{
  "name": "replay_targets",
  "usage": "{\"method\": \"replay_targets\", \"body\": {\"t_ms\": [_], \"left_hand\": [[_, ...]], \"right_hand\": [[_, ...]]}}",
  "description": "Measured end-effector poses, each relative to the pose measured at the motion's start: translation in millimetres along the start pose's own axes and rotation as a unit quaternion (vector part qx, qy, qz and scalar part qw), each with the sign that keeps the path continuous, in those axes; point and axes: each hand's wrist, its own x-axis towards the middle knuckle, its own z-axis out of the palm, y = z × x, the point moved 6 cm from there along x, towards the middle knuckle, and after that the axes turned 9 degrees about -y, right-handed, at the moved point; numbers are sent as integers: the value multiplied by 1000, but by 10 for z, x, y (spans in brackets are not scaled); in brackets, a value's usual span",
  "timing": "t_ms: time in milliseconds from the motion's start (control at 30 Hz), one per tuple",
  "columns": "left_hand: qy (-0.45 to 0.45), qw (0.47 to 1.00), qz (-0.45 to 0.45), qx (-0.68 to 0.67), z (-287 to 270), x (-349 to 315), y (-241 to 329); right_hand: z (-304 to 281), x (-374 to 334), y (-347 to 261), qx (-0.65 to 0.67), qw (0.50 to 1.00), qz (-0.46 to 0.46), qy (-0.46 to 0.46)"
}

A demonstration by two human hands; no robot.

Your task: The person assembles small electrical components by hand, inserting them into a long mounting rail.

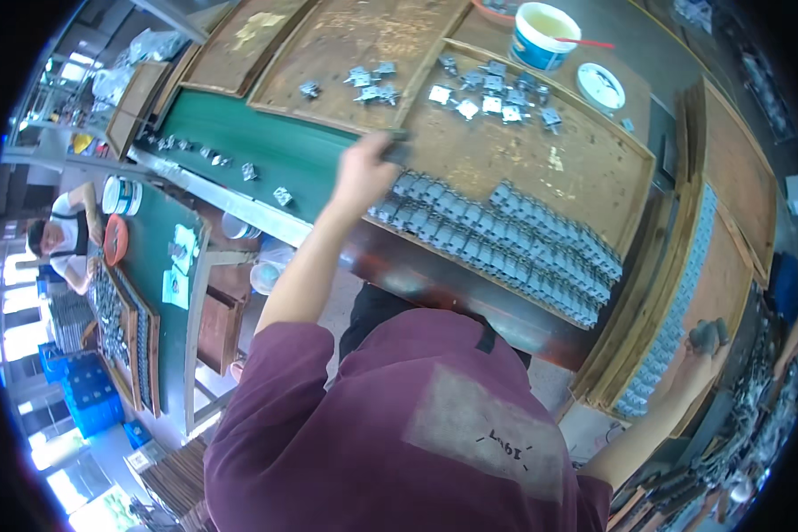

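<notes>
My left hand point(370, 168) reaches over the near left edge of a wooden tray point(585, 133), beside the green belt point(275, 142). Its dark grey fingertips are smeared, so what they hold, if anything, is unclear. Just right of it, rows of small silvery metal parts point(505, 235) stand packed along the tray's near side. Loose metal parts point(492, 89) lie in a heap at the tray's far side. Off to the right, my right hand point(705, 346), with grey-covered fingertips slightly apart, hangs near a stack of wooden trays point(634, 315); nothing shows in it.
More loose parts point(372, 84) lie on a second tray point(328, 44). A few parts point(249, 171) are spread along the belt. A white-and-blue bucket point(541, 40) with a red stick stands beyond the tray, near a round white lid point(600, 86). Another person point(66, 230) works at left.
</notes>
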Motion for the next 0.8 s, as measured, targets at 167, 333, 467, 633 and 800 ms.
{"method": "replay_targets", "body": {"t_ms": [167,333,467,633,800], "left_hand": [[13,844,-313,436,-1111,-578,-1021],[-34,855,-364,369,-1189,-859,-1575],[31,962,-198,-186,-755,-728,-1037],[-167,867,-76,-463,150,-660,534],[-283,851,34,-441,622,-755,1218]], "right_hand": [[1064,-461,-204,89,995,1,-54],[1935,-730,-81,43,976,36,-212],[2537,-1036,-307,68,965,16,-251],[3056,-1611,-646,35,908,70,-412],[3052,-1649,-1088,-223,883,-193,-364]]}}
